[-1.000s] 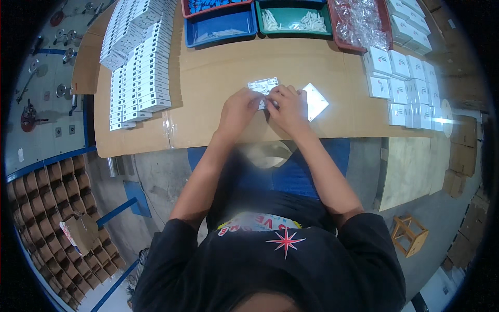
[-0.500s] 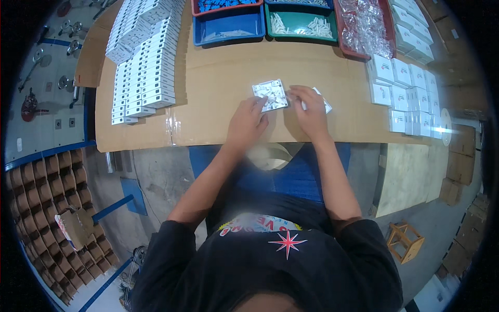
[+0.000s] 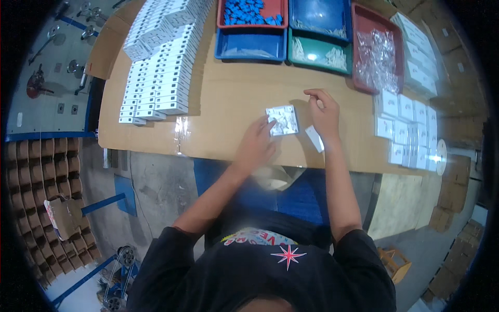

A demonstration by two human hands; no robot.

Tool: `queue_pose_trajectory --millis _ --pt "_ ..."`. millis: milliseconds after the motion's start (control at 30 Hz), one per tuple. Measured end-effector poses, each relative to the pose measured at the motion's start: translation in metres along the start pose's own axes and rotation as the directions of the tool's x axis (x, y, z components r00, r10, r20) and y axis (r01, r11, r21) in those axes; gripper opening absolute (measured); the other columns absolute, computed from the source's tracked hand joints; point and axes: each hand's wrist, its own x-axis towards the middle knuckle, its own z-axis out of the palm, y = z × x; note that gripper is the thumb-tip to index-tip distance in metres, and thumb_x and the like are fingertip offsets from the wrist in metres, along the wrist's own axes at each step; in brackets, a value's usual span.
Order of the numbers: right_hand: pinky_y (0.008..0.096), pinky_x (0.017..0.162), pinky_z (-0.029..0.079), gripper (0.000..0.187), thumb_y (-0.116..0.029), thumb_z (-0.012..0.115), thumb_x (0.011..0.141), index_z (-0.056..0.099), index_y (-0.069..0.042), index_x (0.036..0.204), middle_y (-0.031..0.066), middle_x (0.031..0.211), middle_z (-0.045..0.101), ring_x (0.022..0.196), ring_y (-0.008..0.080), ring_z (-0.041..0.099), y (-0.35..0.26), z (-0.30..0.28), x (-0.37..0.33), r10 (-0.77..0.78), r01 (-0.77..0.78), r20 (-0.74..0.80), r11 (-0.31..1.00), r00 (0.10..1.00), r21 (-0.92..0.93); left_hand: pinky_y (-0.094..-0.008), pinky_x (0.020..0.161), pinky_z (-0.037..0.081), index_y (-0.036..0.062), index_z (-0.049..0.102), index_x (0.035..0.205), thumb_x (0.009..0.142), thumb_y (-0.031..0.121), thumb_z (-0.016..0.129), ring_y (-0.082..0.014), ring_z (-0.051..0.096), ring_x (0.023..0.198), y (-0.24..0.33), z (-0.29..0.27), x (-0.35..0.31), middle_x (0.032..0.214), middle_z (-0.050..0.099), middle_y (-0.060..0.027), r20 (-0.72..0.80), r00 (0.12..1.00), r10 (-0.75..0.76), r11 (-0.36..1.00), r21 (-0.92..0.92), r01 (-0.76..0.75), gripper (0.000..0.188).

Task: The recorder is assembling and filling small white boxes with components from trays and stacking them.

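A white, flat square piece (image 3: 282, 120) with a patterned upper face and small pale parts on it lies on the cardboard-covered table. The fingertips of my left hand (image 3: 255, 143) touch its left edge, the thumb standing apart below. My right hand (image 3: 326, 112) is raised to the right of the square, fingers loosely bent and the thumb apart, with nothing visible in it. A small white flat piece (image 3: 314, 139) lies just below that hand, beside the wrist.
Tall rows of white boxes (image 3: 161, 83) stand on the left. At the back are a red bin of blue parts (image 3: 252, 11), a blue bin (image 3: 252, 46), a green bin of white plugs (image 3: 325, 54) and a red bin of clear bags (image 3: 377, 57). More white boxes (image 3: 405, 125) stand right.
My right hand has left the square's right side and moved up and right, uncovering more of the small white piece. My left hand stays at the square. The whole view has shifted.
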Motion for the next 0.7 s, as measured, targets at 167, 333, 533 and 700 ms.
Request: queue_pose_trajectory --millis 167,333,533,700 --pt "0.0339 0.079 0.055 0.019 -0.005 0.062 0.091 0.073 -0.003 0.107 0.0132 0.096 0.074 0.082 0.0258 0.072 -0.009 0.024 0.08 -0.105 0.106 0.035 0.994 0.994 -0.033 -0.0601 0.12 0.026 0.0035 0.04 0.149 0.079 0.027 0.079 -0.0411 0.044 0.136 0.003 -0.003 0.002 0.145 0.047 -0.0205 -0.066 0.997 -0.035 0.989 0.14 0.044 0.084" --pt "0.0432 0.08 0.05 0.018 -0.022 0.066 0.091 0.074 -0.011 0.103 0.012 0.097 0.075 0.085 0.0326 0.071 -0.006 0.066 0.18 -0.159 0.176 0.086 0.953 0.983 -0.247 -0.057 0.12 0.027 0.0005 0.042 0.147 0.081 0.03 0.077 -0.0397 0.045 0.135 -0.003 0.002 -0.003 0.143 0.049 -0.0203 -0.07 0.989 -0.128 0.983 0.122 0.136 0.081" --pt "0.046 0.085 0.048 0.018 -0.022 0.066 0.09 0.074 -0.011 0.102 0.0142 0.097 0.075 0.096 0.0345 0.07 0.007 0.114 0.276 -0.281 0.326 0.167 0.844 0.945 -0.425 -0.0557 0.119 0.029 0.0002 0.044 0.145 0.081 0.032 0.076 -0.0372 0.046 0.133 0.004 -0.005 0.001 0.139 0.052 -0.0195 -0.07 0.99 -0.126 0.985 0.113 0.133 0.078" --pt "0.0466 0.085 0.048 0.021 -0.027 0.071 0.089 0.075 -0.012 0.102 0.015 0.098 0.075 0.098 0.0344 0.071 0.01 0.15 0.303 -0.142 0.276 0.269 0.774 0.953 -0.57 -0.0553 0.118 0.03 0.0005 0.045 0.144 0.081 0.031 0.076 -0.0356 0.047 0.133 0.001 -0.007 0.004 0.137 0.052 -0.0185 -0.075 0.988 -0.131 0.986 0.089 0.138 0.076"
